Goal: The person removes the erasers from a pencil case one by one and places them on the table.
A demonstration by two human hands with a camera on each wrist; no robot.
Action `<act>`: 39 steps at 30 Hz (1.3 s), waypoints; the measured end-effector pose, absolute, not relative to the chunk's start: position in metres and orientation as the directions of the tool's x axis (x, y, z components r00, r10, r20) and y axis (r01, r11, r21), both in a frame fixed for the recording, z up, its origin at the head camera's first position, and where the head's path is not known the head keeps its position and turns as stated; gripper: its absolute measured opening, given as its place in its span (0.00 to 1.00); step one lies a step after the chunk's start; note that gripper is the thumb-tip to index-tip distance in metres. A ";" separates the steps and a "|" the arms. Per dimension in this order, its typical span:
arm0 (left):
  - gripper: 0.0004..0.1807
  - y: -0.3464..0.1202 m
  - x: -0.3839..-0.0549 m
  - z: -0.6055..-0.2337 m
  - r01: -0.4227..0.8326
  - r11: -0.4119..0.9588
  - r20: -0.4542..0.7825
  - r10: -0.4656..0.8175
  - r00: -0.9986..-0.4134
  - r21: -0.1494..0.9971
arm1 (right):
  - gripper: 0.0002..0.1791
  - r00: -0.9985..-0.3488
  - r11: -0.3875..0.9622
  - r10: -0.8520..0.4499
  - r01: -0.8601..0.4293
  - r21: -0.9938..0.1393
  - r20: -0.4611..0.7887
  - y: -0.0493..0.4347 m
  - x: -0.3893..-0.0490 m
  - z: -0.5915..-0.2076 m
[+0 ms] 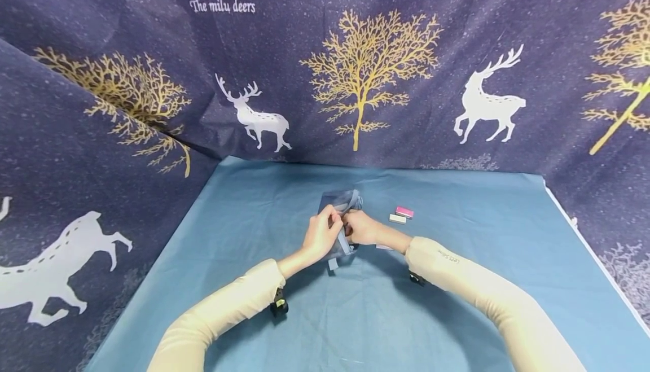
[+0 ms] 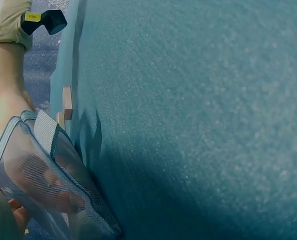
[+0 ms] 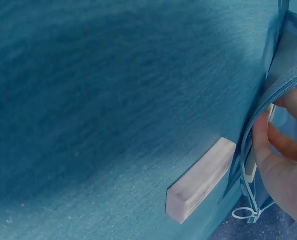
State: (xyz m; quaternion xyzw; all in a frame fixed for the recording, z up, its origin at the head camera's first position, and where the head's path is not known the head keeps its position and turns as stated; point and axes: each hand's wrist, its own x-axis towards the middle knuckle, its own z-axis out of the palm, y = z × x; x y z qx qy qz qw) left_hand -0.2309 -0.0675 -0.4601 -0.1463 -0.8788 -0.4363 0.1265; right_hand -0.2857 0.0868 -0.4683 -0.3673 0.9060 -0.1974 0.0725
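Note:
A blue see-through mesh zip pouch (image 1: pixel 337 198) is held up between both hands, tilted, its zipped mouth open. My left hand (image 1: pixel 321 235) pinches the pouch's edge. My right hand (image 1: pixel 361 227) reaches in through the mouth; its curled fingers show through the mesh (image 2: pixel 38 175) in the left wrist view. In the right wrist view a pale flat block (image 3: pixel 251 170) lies at the right fingertips, inside the zip edge, and the fingers grip it; part of it is hidden behind them. A fabric tab (image 2: pixel 46 132) hangs at the pouch's edge.
To the right of the pouch a pink block (image 1: pixel 404 212) and a cream block (image 1: pixel 398 219) lie on the blue cloth (image 1: pixel 457 219). Another whitish piece (image 1: pixel 383 247) shows partly under the right wrist. A patterned dark curtain (image 1: pixel 396 90) stands behind the table.

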 end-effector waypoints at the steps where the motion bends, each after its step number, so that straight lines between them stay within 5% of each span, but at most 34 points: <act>1: 0.06 -0.068 -0.231 -0.460 0.369 0.573 0.353 0.145 -0.924 0.732 | 0.07 -0.721 0.650 -0.693 -0.636 -0.416 0.018 0.087 -0.286 -0.468; 21: 0.06 -0.067 -0.230 -0.461 0.339 0.584 0.324 0.133 -0.936 0.738 | 0.21 -0.718 0.610 -0.694 -0.618 -0.495 0.041 0.099 -0.284 -0.472; 39: 0.07 -0.064 -0.229 -0.463 0.383 0.578 0.369 0.148 -0.918 0.721 | 0.18 -0.719 0.567 -0.688 -0.616 -0.546 0.098 0.110 -0.279 -0.470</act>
